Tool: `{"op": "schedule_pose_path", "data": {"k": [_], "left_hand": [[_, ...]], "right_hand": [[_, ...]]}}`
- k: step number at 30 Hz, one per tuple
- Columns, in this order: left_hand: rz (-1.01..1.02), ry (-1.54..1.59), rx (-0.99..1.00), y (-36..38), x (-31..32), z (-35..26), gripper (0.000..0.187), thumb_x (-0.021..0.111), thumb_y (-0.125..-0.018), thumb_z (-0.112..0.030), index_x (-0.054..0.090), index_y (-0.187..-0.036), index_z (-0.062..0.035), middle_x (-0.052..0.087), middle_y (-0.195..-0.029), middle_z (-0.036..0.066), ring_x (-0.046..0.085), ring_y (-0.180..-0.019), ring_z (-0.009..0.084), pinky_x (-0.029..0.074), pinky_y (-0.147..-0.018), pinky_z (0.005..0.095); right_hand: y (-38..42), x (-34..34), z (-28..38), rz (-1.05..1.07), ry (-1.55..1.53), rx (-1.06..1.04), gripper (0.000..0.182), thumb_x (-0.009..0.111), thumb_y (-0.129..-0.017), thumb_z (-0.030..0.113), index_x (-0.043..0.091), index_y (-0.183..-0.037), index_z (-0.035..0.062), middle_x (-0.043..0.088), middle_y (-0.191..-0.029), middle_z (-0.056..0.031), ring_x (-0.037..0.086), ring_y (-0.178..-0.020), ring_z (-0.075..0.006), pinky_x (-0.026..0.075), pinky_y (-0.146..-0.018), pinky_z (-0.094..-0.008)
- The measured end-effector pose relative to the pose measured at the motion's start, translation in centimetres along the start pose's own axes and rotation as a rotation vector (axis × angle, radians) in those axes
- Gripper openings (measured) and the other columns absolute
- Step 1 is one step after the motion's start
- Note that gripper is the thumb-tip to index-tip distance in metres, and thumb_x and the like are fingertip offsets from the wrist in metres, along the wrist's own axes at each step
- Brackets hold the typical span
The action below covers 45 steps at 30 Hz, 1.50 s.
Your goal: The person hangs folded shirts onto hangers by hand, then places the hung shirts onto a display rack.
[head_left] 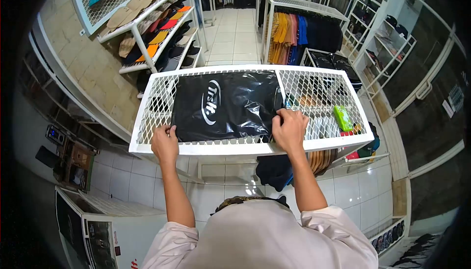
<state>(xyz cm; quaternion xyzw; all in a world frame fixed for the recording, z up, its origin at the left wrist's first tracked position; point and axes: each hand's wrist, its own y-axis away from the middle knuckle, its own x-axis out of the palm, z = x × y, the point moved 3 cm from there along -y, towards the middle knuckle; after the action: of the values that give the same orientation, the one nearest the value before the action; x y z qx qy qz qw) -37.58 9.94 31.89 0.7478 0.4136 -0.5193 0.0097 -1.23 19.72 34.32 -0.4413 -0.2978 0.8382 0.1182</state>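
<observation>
Two bare hands rest on a black packaged garment (225, 104) that lies flat on a white wire-mesh tabletop (319, 90). The package is a flat rectangle, folded square, sealed in a clear plastic bag whose glossy film wrinkles and catches the light in pale streaks, most of all toward its right half. A white oval logo with lettering is printed on the black cloth left of centre, turned sideways to the camera. The bag covers the left and middle part of the mesh, its near edge just short of the tabletop's solid white front rim.

The left hand (165, 140) sits at the near left corner of the package, fingers curled together and pressing on the edge of the plastic. The right hand (290, 128) lies at the near right corner, fingers bent and close together, pinching the rim of the bag.

The tabletop is a grid of diamond-shaped openings in a smooth white frame, with a divider bar crossing it just right of the package. A small bright green packet (342, 118) lies on the mesh well to the right. Below the mesh, dark folded cloth (274, 171) shows against pale glossy floor tiles (225, 200).
</observation>
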Motion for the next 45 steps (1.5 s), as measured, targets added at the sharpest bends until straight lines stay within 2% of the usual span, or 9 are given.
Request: {"op": "schedule_pose_path", "data": {"k": [4,12,14,16,24,30,35,39,45], "left_hand": [[-0.011,0.059,0.008,0.4,-0.2,0.4,0.021,0.073,-0.09,-0.026,0.074,-0.095,-0.0055,0.07,-0.093,0.012,0.067,-0.086,0.0337,0.051,-0.076,0.0467],[0.062,0.2,-0.1,-0.5,-0.5,0.9,0.031,0.071,-0.093,-0.034,0.073,-0.089,-0.0035,0.072,-0.082,0.012,0.068,-0.079,0.033,0.051,-0.073,0.0445],[0.041,0.192,-0.075,-1.2,-0.3,0.7,0.032,0.072,-0.091,-0.035,0.075,-0.089,-0.0032,0.072,-0.081,0.012,0.069,-0.077,0.0329,0.051,-0.072,0.0444],[0.041,0.194,-0.072,-1.8,0.1,0.7,0.032,0.073,-0.091,-0.035,0.076,-0.09,-0.0033,0.072,-0.08,0.012,0.069,-0.077,0.033,0.051,-0.072,0.0444],[0.032,0.298,-0.069,-3.1,2.4,2.5,0.027,0.077,-0.087,-0.032,0.078,-0.091,-0.0057,0.073,-0.077,0.011,0.07,-0.074,0.03,0.052,-0.07,0.0423],[-0.059,0.378,-0.055,-2.5,2.5,2.9,0.026,0.077,-0.087,-0.03,0.076,-0.091,-0.0052,0.066,-0.07,0.008,0.06,-0.064,0.0221,0.049,-0.065,0.0364],[-0.019,0.592,-0.1,-3.7,3.2,4.6,0.019,0.074,-0.093,-0.02,0.073,-0.094,-0.0007,0.062,-0.072,0.0,0.05,-0.064,0.0093,0.042,-0.061,0.0272],[-0.039,0.761,-0.143,-5.0,2.9,7.2,0.018,0.072,-0.095,-0.018,0.071,-0.095,0.0004,0.062,-0.073,-0.001,0.05,-0.066,0.0083,0.043,-0.063,0.026],[-0.185,0.46,-0.151,-6.7,0.3,12.1,0.024,0.066,-0.098,-0.026,0.068,-0.099,-0.0014,0.069,-0.088,0.01,0.062,-0.082,0.019,0.05,-0.077,0.0353]], "right_hand": [[-1.4,-0.8,-1.8,0.13,-0.041,0.056,0.026,0.054,-0.089,0.02,0.078,-0.089,0.008,0.073,-0.081,-0.0131,0.061,-0.086,-0.0322,0.036,-0.091,-0.0456],[-3.4,0.6,-4.5,0.51,-0.006,0.359,0.035,0.073,-0.084,0.041,0.08,-0.101,0.0109,0.075,-0.079,-0.0133,0.073,-0.085,-0.0336,0.047,-0.098,-0.0434],[-3.5,2.5,-5.0,0.51,0.006,0.347,0.039,0.075,-0.08,0.044,0.08,-0.101,0.0113,0.077,-0.083,-0.0121,0.073,-0.089,-0.0322,0.046,-0.101,-0.0438],[-3.6,3.1,-4.3,0.501,0.079,0.294,0.04,0.074,-0.078,0.041,0.079,-0.105,0.0114,0.077,-0.091,-0.0114,0.074,-0.089,-0.0301,0.055,-0.088,-0.0379],[-3.5,4.3,-3.5,0.438,0.024,0.355,0.031,0.075,-0.079,0.031,0.079,-0.102,0.0105,0.077,-0.093,-0.0134,0.072,-0.094,-0.0316,0.047,-0.096,-0.0456],[-2.8,5.1,-2.9,0.42,0.157,0.204,0.03,0.069,-0.083,0.027,0.075,-0.107,0.0099,0.075,-0.1,-0.0154,0.069,-0.101,-0.0358,0.043,-0.099,-0.0511],[-3.0,4.3,-3.9,0.417,0.023,0.319,0.035,0.066,-0.088,0.032,0.072,-0.111,0.0067,0.075,-0.101,-0.0185,0.069,-0.101,-0.0383,0.04,-0.1,-0.0518],[-3.5,2.4,-7.0,0.356,0.036,0.445,0.045,0.069,-0.089,0.047,0.072,-0.114,0.009,0.075,-0.106,-0.0184,0.069,-0.104,-0.0384,0.041,-0.101,-0.0505],[-5.0,-0.5,-11.7,0.211,0.161,0.586,0.045,0.07,-0.088,0.044,0.071,-0.116,0.0089,0.073,-0.114,-0.0198,0.067,-0.11,-0.039,0.049,-0.096,-0.0471]]}}
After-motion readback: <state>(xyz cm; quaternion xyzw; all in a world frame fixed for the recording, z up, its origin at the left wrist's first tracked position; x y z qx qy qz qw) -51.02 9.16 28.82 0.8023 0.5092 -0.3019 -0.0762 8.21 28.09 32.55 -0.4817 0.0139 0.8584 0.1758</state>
